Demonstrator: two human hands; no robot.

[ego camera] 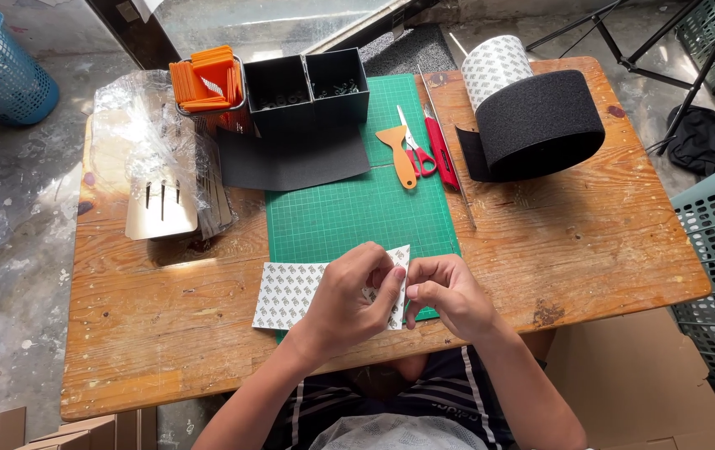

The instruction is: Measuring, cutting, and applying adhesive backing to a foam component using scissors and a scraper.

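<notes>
Nearest the camera, the left hand and the right hand meet over the near edge of the wooden bench. Both pinch the right end of one white patterned sheet, fingers closed on it: the left hand's thumb and forefinger grip the raised corner, and the right hand's fingertips press together just beside them. The forearms come up from the bottom of the view and bend inward. The sheet lies partly on the bare wood, partly on the one green cutting mat, its left end flat.

Farther along the mat lie one orange scraper, one pair of red-handled scissors, one red utility knife and one long metal ruler, side by side. One black sheet overlaps the mat's far left corner. Behind it stand two black open boxes, touching, and one container of orange pieces. On the right rests one big black roll with white patterned backing. On the left, clear plastic bags cover a pale card. Bare wood stays open to the right of the hands.
</notes>
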